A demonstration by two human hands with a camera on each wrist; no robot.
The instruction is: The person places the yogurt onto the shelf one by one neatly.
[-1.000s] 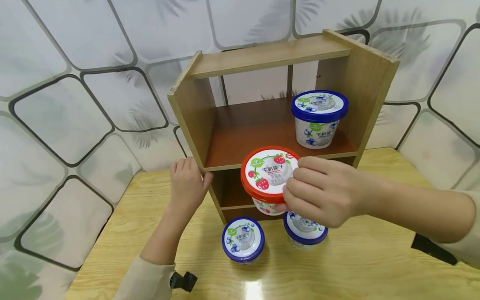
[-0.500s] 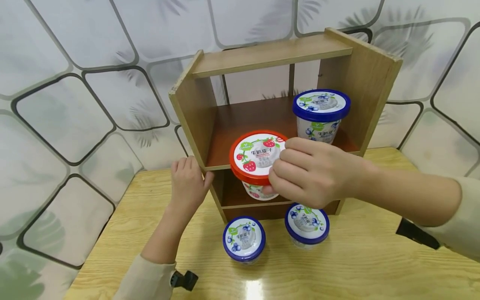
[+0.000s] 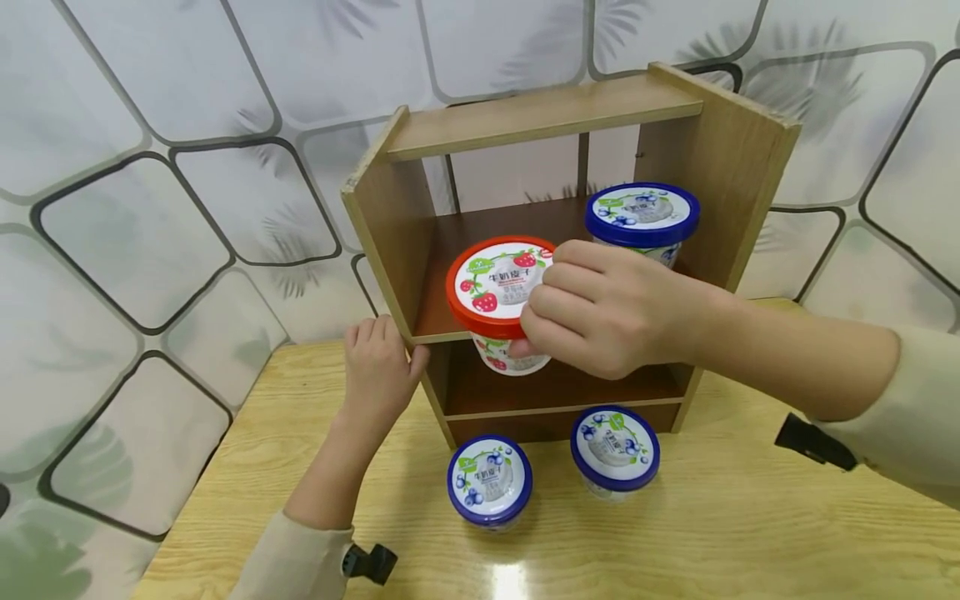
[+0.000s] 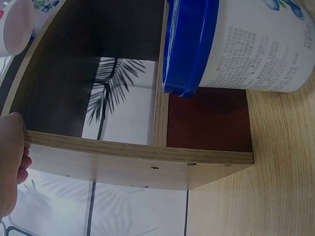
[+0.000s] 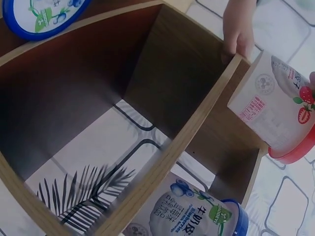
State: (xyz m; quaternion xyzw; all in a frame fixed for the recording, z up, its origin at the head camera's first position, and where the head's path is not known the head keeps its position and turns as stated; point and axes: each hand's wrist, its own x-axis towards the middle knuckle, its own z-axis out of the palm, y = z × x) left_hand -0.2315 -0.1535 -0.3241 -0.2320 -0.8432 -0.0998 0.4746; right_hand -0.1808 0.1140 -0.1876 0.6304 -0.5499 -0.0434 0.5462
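Note:
My right hand (image 3: 600,308) grips a red-lidded tub (image 3: 495,287) printed with strawberries by its right side. The tub is upright, lifted in front of the small wooden shelf unit (image 3: 390,242), and overlaps the front edge of its middle board. My left hand (image 3: 378,367) holds the front edge of the unit's left side panel, thumb on the inner side; the left wrist view shows its fingertips curled round the panel. A blue-lidded blueberry tub (image 3: 641,212) stands on the upper shelf at the right, partly hidden behind my right hand.
Two more blue-lidded tubs, a left one (image 3: 489,479) and a right one (image 3: 615,448), stand on the wooden table (image 3: 720,517) before the unit. The unit has a top rail (image 3: 547,117) and a lower compartment (image 3: 570,390). A patterned wall covering (image 3: 187,75) rises behind.
My right hand has carried the red-lidded tub upward and to the left, from low before the unit to the upper shelf's front edge. My left hand stays on the panel.

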